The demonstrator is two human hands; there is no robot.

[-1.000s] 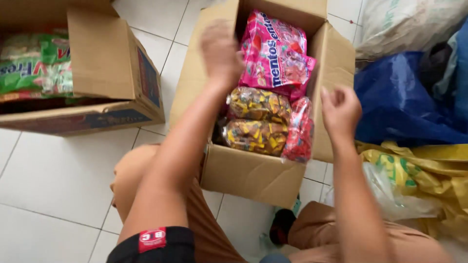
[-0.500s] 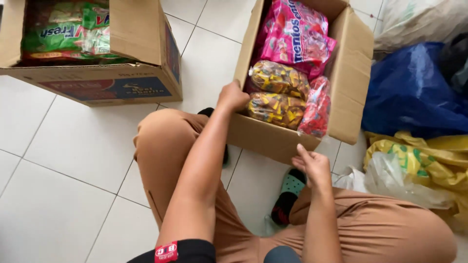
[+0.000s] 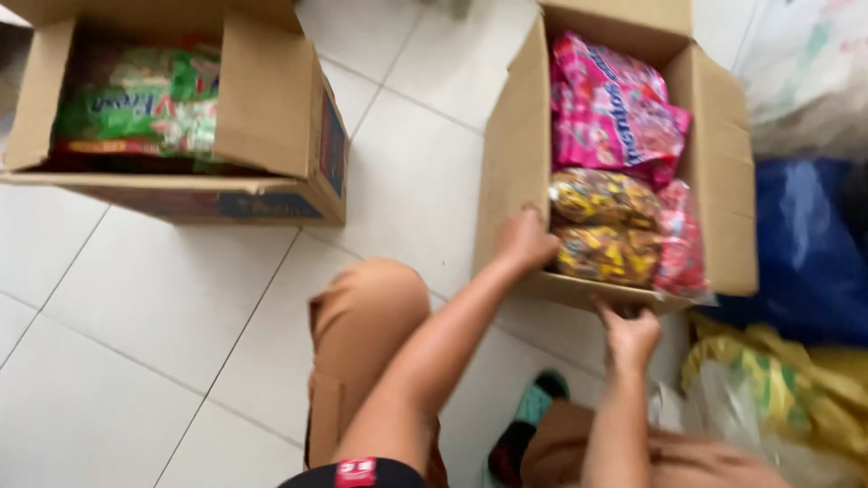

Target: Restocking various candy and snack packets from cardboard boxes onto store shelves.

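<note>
An open cardboard box (image 3: 515,172) stands on the tiled floor in front of me. Inside lie a pink sweets bag (image 3: 619,113), two yellow-and-brown sweets bags (image 3: 604,226) and a red bag (image 3: 680,246). My left hand (image 3: 526,242) grips the box's near left corner at the rim. My right hand (image 3: 628,333) holds the box's near bottom edge from below. I am squatting, with my knee (image 3: 366,307) in tan trousers beside the box.
A second open cardboard box (image 3: 271,117) with green sweets bags (image 3: 145,104) stands at the left. A blue plastic bag (image 3: 805,244), a yellow bag (image 3: 787,380) and a pale sack (image 3: 805,72) lie at the right. My sandal (image 3: 533,407) shows below.
My hands came down from above the box and took hold of its near edge. The view has shifted, so both boxes now sit further right.
</note>
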